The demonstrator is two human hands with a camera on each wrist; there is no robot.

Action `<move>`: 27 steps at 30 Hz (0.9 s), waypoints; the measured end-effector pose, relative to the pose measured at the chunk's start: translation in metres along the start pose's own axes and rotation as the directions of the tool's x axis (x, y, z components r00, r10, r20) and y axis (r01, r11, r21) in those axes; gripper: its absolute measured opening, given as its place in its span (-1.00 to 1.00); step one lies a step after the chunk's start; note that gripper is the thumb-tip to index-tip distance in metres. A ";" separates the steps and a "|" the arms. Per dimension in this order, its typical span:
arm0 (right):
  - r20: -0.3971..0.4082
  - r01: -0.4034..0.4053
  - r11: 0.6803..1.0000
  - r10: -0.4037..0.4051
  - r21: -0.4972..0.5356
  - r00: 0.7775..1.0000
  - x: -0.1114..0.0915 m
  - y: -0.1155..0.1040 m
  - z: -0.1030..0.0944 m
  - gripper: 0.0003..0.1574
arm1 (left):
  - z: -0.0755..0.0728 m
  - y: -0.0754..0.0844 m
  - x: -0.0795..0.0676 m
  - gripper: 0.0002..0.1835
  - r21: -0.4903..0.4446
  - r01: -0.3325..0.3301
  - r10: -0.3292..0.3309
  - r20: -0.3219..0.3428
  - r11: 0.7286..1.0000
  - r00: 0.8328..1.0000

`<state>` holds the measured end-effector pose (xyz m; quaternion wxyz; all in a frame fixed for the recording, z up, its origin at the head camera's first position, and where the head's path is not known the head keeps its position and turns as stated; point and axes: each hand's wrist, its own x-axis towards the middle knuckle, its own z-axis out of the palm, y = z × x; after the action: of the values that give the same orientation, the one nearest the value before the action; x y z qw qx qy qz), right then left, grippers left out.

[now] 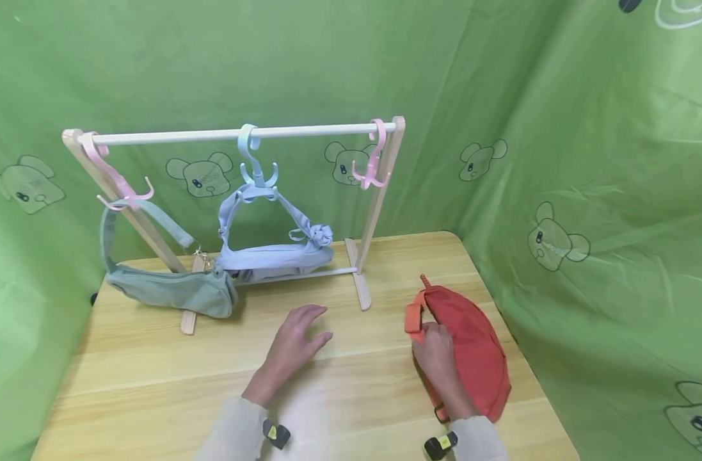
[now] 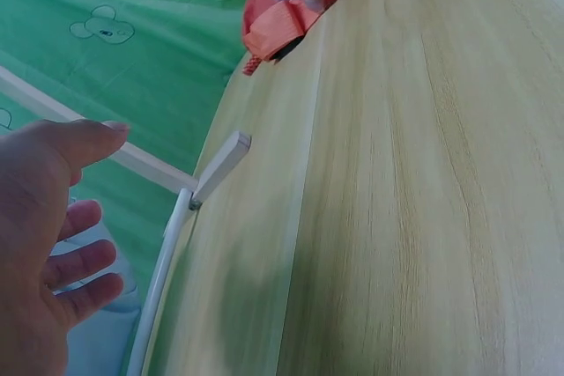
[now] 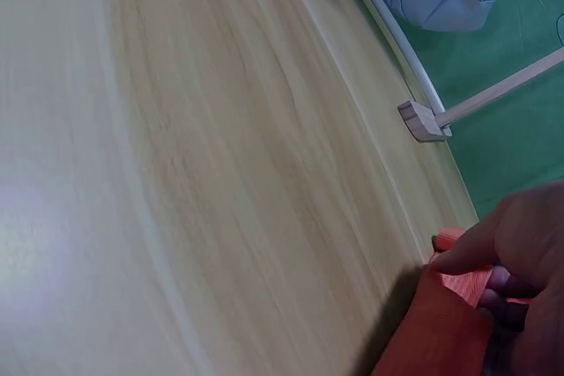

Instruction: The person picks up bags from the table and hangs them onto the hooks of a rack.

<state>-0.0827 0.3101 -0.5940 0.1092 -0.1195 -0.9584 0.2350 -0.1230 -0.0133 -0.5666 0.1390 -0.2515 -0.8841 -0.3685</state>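
On the right side of the table lies a red bag [image 1: 471,346] with an orange strap [image 1: 414,318]. My right hand [image 1: 437,355] pinches that strap near the bag's edge; in the right wrist view the thumb and fingers close on the orange webbing [image 3: 463,283]. My left hand [image 1: 293,342] is held over the middle of the table with nothing in it, thumb and fingers apart. From the light blue hook [image 1: 257,173] hangs a light blue bag [image 1: 276,257]. A grey-green bag [image 1: 172,291] hangs by its strap from the left pink hook [image 1: 120,182].
A wooden rack with a white top rail [image 1: 178,136] stands at the back of the table [image 1: 351,397]. On its right end hangs another pink hook [image 1: 374,160] with no bag on it. Green cloth [image 1: 604,160] surrounds the table at the back and sides.
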 end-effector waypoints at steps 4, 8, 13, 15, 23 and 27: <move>0.014 -0.012 0.999 0.011 0.036 1.000 0.000 -0.001 -0.001 -0.75 | 0.002 0.004 0.001 -0.41 0.004 0.001 -0.001 0.014 1.000 1.000; 0.056 -0.028 0.998 0.025 0.051 0.998 0.000 -0.004 -0.004 -0.82 | 0.003 0.006 0.003 -0.41 0.016 -0.012 0.012 0.033 1.000 0.999; 0.101 -0.052 0.997 0.046 0.055 0.994 -0.001 -0.009 -0.007 -0.84 | 0.008 0.009 0.006 -0.42 0.033 -0.048 0.045 0.063 0.998 0.997; 0.103 -0.049 0.997 0.043 0.060 0.994 -0.002 -0.011 -0.008 -0.84 | 0.010 0.011 0.006 -0.42 0.043 -0.058 0.055 0.080 0.997 0.995; 0.071 0.007 0.997 -0.013 0.083 0.997 -0.003 -0.015 -0.010 -0.83 | 0.021 0.017 0.005 -0.41 0.072 -0.103 0.093 0.123 0.992 0.988; 0.071 0.034 0.995 -0.041 0.098 0.997 -0.005 -0.019 -0.014 -0.81 | 0.027 0.019 0.004 -0.41 0.080 -0.124 0.113 0.131 0.989 0.985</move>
<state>-0.0776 0.2986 -0.5739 0.0842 -0.0874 -0.9513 0.2835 -0.1181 0.0186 -0.5722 0.1157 -0.3199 -0.8900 -0.3036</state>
